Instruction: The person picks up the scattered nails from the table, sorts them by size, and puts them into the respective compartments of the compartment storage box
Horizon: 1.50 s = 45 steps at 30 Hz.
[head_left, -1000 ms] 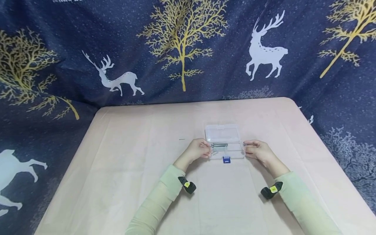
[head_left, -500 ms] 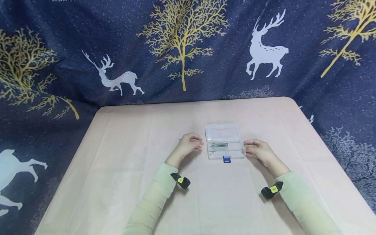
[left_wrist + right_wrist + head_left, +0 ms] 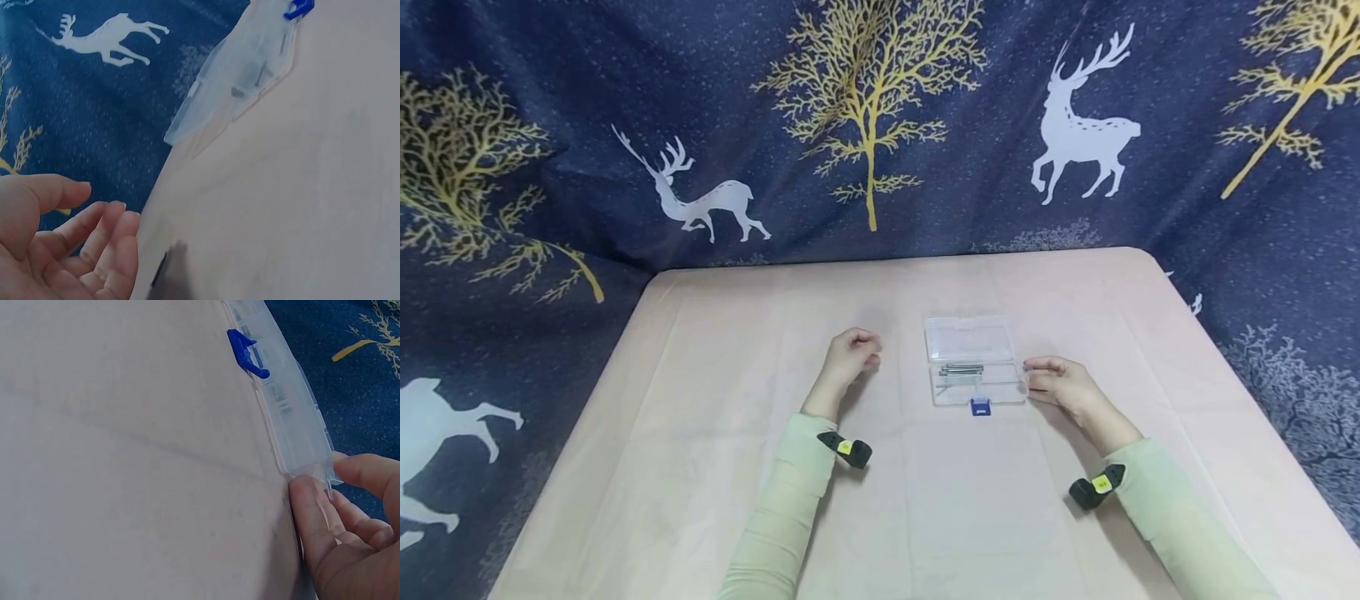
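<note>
A clear plastic storage box [image 3: 1002,372] lies on the table with its lid [image 3: 968,340] laid back. Several thin dark metal rods [image 3: 961,369] rest in its rear compartment, and a blue latch [image 3: 981,407] sticks out from the front edge. At the box's right end my right hand [image 3: 1063,387] holds the wall; in the right wrist view its fingertips [image 3: 304,484] lie on either side of the corner. My left hand [image 3: 848,358] is to the left of the box, fingers loosely bent and holding nothing. Below it in the left wrist view lies one thin dark rod [image 3: 160,269].
A pale pink cloth covers the table [image 3: 715,375]. Behind it hangs a dark blue curtain [image 3: 940,200] printed with deer and golden trees. Each wrist carries a black camera strap, the left strap [image 3: 846,448] over a pale green sleeve [image 3: 782,500].
My left hand has let go of the box's left end and moved left, now covering the loose rod in the head view. The right hand and the box stay where they were.
</note>
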{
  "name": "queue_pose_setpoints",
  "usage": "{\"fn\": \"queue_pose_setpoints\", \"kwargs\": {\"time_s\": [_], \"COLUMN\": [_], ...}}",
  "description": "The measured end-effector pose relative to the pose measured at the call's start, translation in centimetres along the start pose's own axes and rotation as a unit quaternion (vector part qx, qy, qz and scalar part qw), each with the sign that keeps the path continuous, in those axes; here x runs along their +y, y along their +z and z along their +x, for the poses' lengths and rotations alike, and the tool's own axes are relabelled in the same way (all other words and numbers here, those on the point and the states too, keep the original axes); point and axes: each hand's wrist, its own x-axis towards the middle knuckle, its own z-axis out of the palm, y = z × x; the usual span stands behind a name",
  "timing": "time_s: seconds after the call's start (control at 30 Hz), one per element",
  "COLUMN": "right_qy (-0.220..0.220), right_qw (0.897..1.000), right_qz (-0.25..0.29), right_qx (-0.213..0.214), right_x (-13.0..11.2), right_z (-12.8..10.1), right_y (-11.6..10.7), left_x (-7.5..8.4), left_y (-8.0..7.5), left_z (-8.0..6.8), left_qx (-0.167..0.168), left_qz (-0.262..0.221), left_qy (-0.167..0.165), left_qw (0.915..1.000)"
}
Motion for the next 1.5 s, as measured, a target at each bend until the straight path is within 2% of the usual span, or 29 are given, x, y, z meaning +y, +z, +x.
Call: {"fn": "queue_pose_setpoints", "kwargs": {"time_s": [0.2, 0.33, 0.47, 0.63, 0.83, 0.97, 1.2, 1.33, 1.5], "right_qy": [-0.005, -0.004, -0.004, -0.005, -0.009, -0.009, -0.01, -0.013, -0.011], "right_qw": [1.0, 1.0, 1.0, 1.0, 1.0, 1.0, 1.0, 1.0, 1.0], "right_qz": [-0.002, -0.017, -0.009, 0.008, 0.01, 0.01, 0.0, -0.001, -0.011], "right_qx": [0.003, 0.006, 0.002, -0.002, -0.001, 0.003, 0.003, 0.004, 0.016], "right_x": [0.2, 0.2, 0.1, 0.2, 0.2, 0.3, 0.4, 0.6, 0.7], "right_z": [0.1, 0.1, 0.1, 0.1, 0.2, 0.2, 0.0, 0.1, 0.2], "right_y": [-0.1, 0.0, 0.1, 0.0, 0.0, 0.0, 0.0, 0.0, 0.0], "left_x": [-0.6, -1.4, -1.8, -2.0, -2.2, -2.2, -2.5, -2.5, -2.4], "left_y": [-0.7, -1.0, -1.3, -1.3, -1.2, -1.1, -1.2, -1.1, -1.0], "left_z": [0.3, 0.4, 0.3, 0.6, 1.0, 1.1, 0.9, 0.9, 1.0], "left_qx": [0.041, 0.051, 0.056, 0.063, 0.073, 0.074, 0.097, 0.099, 0.087], "left_qz": [-0.002, 0.004, 0.009, 0.05, 0.11, 0.128, 0.147, 0.165, 0.225], "left_qy": [-0.009, -0.026, -0.037, -0.02, -0.008, 0.003, 0.049, 0.053, 0.048], "left_qw": [0.9991, 0.9983, 0.9977, 0.9966, 0.9912, 0.989, 0.9832, 0.9799, 0.9693]}}
